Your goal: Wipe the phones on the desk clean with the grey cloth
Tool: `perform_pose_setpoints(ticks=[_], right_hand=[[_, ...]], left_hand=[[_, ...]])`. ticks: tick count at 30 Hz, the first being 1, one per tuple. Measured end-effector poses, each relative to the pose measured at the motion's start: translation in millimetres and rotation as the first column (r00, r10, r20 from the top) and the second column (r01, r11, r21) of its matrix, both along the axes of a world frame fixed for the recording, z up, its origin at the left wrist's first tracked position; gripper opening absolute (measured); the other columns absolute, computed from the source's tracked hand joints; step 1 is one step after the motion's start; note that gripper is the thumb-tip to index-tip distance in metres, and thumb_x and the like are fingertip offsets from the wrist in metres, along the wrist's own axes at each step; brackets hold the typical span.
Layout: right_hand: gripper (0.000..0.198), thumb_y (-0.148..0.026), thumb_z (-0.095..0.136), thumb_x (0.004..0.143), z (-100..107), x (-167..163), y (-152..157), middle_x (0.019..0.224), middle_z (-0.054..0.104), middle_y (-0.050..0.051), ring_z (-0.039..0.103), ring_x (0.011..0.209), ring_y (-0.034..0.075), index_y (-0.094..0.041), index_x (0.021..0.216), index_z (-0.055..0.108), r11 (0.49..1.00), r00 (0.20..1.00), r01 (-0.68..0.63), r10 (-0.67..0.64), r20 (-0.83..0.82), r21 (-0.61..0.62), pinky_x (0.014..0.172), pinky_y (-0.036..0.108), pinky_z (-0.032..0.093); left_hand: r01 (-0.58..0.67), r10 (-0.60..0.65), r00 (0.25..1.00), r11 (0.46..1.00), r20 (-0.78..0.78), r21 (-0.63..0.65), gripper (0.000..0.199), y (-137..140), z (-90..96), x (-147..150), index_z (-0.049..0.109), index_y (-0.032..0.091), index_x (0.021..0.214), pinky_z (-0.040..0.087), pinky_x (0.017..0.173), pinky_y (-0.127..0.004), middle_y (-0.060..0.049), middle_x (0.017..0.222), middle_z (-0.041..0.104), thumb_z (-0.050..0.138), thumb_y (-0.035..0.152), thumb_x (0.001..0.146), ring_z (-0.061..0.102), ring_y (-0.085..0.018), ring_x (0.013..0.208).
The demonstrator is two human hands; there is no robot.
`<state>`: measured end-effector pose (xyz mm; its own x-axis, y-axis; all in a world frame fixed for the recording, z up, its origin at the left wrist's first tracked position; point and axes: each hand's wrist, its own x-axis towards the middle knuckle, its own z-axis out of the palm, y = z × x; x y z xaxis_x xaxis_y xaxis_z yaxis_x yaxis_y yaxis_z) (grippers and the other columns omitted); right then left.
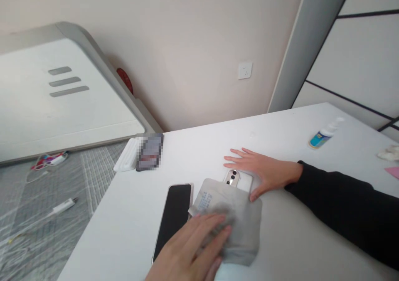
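Observation:
A grey cloth [243, 218] with small blue printing near its left corner lies over a white phone [245, 181], which rests back-side up on the white table. The phone's top end and camera lenses show above the cloth; the rest is covered. My left hand [190, 247] lies on the cloth, its fingers stretched out and pressing down. At the phone's top end, my right hand [258, 168] is spread, with the thumb by the phone's right edge and the other fingers beyond its top. Beside the cloth, a second phone [176, 214] lies with its dark screen up, partly behind my left hand.
A spray bottle [326, 134] lies or stands tilted at the right. On the table's far left edge are a white object [126, 156] and a blurred-out dark item [150, 152]. Left of the table is a grey bed [71, 231] with cables on it. A wall [193, 65] borders the back.

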<state>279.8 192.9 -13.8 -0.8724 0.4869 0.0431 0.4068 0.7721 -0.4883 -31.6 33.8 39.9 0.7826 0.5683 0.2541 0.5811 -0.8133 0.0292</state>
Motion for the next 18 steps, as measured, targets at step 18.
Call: perform_pose_setpoints(ticks=[18], right_hand=[[0.086,-0.043,0.095,0.069,-4,13,22,0.167,0.039,0.006,0.019,0.158,0.033,-0.038,0.146,0.057,0.989,0.990,-0.105,0.095,-0.103,-0.100,0.126,0.061,0.014]], left_hand=[[0.251,-0.324,0.896,0.933,-0.303,-0.257,0.078,79,-17.0,72,0.013,0.008,0.164,0.035,0.125,-0.043,-0.015,0.170,0.022,0.056,0.029,0.102,0.019,-0.025,0.158]])
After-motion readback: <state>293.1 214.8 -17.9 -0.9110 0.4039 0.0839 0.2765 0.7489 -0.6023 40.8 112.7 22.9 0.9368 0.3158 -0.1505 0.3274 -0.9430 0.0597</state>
